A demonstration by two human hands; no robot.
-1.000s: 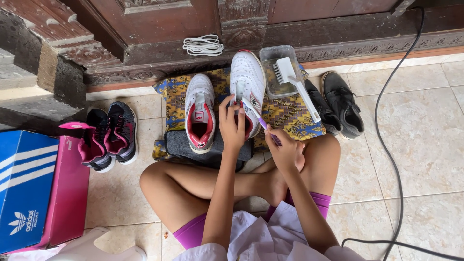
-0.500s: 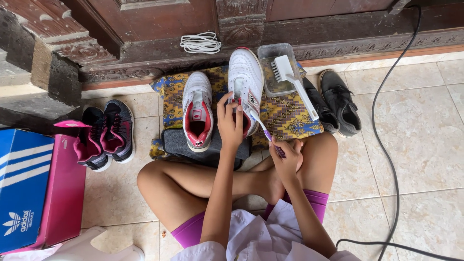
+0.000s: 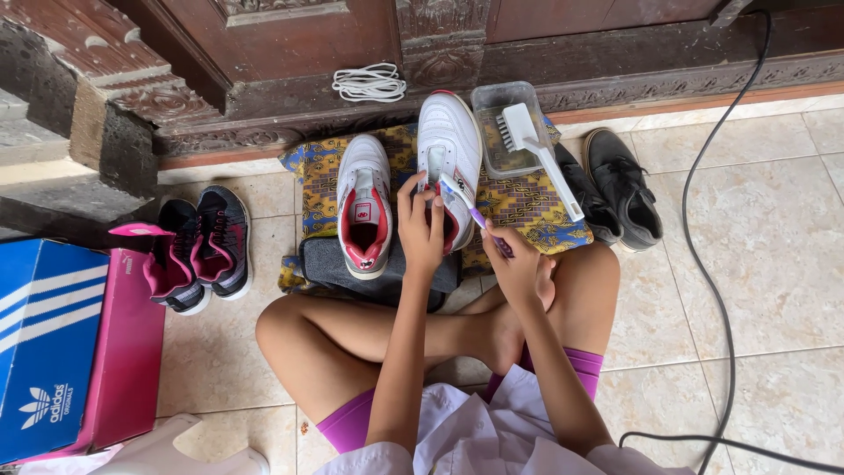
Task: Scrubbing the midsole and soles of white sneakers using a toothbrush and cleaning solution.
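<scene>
Beige tiled floor [image 3: 774, 264]: left hand [image 3: 422, 233] grips white red-lined sneaker [image 3: 448, 149] at twelve o'clock; right hand [image 3: 519, 268] grasps purple-handled toothbrush [image 3: 470, 209].

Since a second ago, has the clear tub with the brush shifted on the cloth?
No. The clear tub sits beside the same white shoe, at the patterned cloth's far edge.

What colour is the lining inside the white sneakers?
Red, seen best in the head view inside the left white sneaker.
</scene>
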